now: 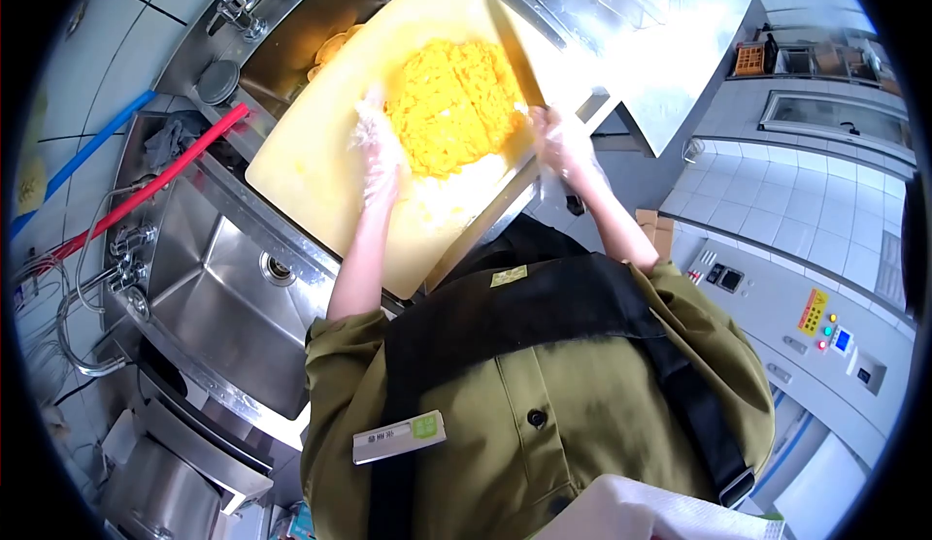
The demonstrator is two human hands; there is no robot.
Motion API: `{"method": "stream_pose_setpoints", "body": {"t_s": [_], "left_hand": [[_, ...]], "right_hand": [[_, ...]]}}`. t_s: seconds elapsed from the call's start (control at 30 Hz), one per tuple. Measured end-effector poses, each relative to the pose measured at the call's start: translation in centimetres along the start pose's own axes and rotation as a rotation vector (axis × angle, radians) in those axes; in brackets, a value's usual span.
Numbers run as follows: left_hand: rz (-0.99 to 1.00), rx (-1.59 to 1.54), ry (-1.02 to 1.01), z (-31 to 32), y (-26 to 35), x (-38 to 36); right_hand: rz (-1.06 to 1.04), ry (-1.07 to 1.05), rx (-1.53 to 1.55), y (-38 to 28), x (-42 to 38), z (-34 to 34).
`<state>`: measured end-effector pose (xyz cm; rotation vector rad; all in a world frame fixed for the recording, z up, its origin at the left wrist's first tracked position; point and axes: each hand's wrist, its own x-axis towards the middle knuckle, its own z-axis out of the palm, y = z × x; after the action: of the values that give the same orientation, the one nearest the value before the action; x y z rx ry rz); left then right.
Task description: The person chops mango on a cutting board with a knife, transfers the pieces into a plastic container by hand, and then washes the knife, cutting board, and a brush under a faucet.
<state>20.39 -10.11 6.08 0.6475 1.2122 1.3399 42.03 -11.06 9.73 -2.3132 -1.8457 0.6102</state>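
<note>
A heap of chopped orange-yellow food (451, 108) lies on a large cream cutting board (311, 166), which rests across a sink. My left hand (377, 152), in a clear plastic glove, is at the left side of the heap, its fingers pointing away from me and blurred. At the heap's right side is my right hand (563, 142), also gloved, with its fingers bent round the handle end of a long knife (510, 50). The blade stretches away from me along the right of the heap. Small yellow bits are scattered on the near part of the board.
An empty steel sink (228, 297) lies at the left, with taps (126, 259) by the wall. Orange pieces (335, 50) sit in the basin behind the board. A steel counter (680, 65) extends at the back right, and a control panel (815, 317) stands farther right.
</note>
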Motion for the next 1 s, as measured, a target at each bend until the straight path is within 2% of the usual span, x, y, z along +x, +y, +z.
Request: {"method": "stream_pose_setpoints", "body": {"t_s": [0.03, 0.07, 0.13, 0.2, 0.23, 0.27, 0.37, 0.47, 0.6, 0.63, 0.73, 0.83, 0.93, 0.97, 1.0], "left_hand": [[-0.004, -0.015, 0.007, 0.0, 0.4, -0.1], [-0.009, -0.02, 0.009, -0.1, 0.6, -0.2], [-0.016, -0.028, -0.008, -0.3, 0.3, -0.4], [-0.036, -0.026, -0.041, -0.4, -0.1, -0.3], [-0.044, -0.033, -0.046, -0.3, -0.2, -0.3], [-0.052, -0.036, -0.048, -0.4, -0.1, -0.3], [-0.084, -0.056, -0.053, -0.4, 0.4, -0.3], [-0.104, -0.073, -0.053, -0.5, 0.9, -0.3], [-0.153, -0.096, -0.042, -0.7, 1.6, -0.4], [-0.181, -0.104, -0.035, -0.5, 2.0, -0.4], [-0.28, -0.134, -0.01, 0.0, 3.9, -1.5], [-0.191, -0.197, -0.056, -2.5, 0.1, -1.0], [-0.251, -0.09, -0.003, -1.3, 2.5, -2.2], [-0.214, -0.122, -0.049, -1.8, 1.9, -1.9], [-0.186, -0.159, -0.093, -2.5, 0.6, -1.6]], "right_hand": [[-0.057, 0.08, 0.084, 2.9, 0.4, 1.4], [0.023, 0.048, 0.238, 3.1, 0.2, 0.8], [0.209, -0.031, 0.324, 2.7, -0.2, 0.7], [0.2, -0.107, 0.265, 2.0, -0.5, 1.4], [0.131, -0.113, 0.116, 1.7, -0.6, 2.2], [0.115, -0.144, 0.25, 0.5, -1.5, 2.0], [-0.063, -0.082, 0.242, -1.5, -2.5, 2.5], [-0.156, 0.085, 0.036, -2.4, -3.2, 5.0], [0.008, -0.063, 0.312, -4.3, -3.6, 1.6], [-0.215, 0.15, 0.148, -2.4, -3.3, 3.9], [-0.179, 0.026, 0.01, -1.9, -2.9, 6.2], [-0.111, -0.014, 0.147, -3.2, -3.6, 4.3], [-0.106, 0.045, 0.063, -2.4, -3.6, 7.0], [-0.093, -0.016, 0.095, -2.9, -3.3, 6.0], [-0.176, 0.069, 0.094, -2.4, -3.5, 6.3]]}}
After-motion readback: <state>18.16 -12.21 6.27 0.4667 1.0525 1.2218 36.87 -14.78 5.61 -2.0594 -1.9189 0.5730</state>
